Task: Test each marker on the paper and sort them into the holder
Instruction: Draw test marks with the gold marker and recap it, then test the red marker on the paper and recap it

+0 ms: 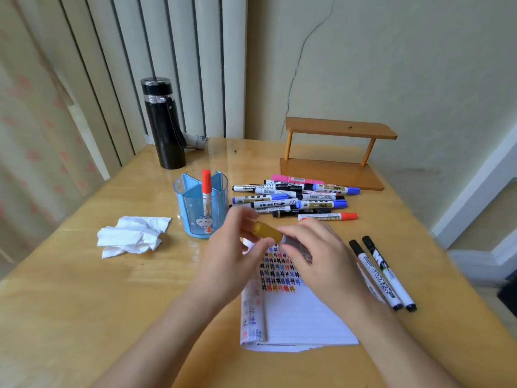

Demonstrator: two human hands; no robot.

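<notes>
Both hands hold one gold marker [267, 230] above the paper [296, 315]. My left hand [232, 247] pinches its gold cap end, and my right hand [316, 253] grips the barrel. Rows of coloured test marks cover the top of the paper. The clear blue holder [195, 219] stands left of my hands with one red-capped marker [206, 191] upright in it. A pile of several markers [296, 198] lies behind my hands. Two black-capped markers [383, 273] lie to the right of the paper.
A crumpled white tissue [134, 235] lies left of the holder. A black flask [163, 123] stands at the back left of the wooden table [70, 289]. A small wooden shelf [335, 152] sits at the back right against the wall.
</notes>
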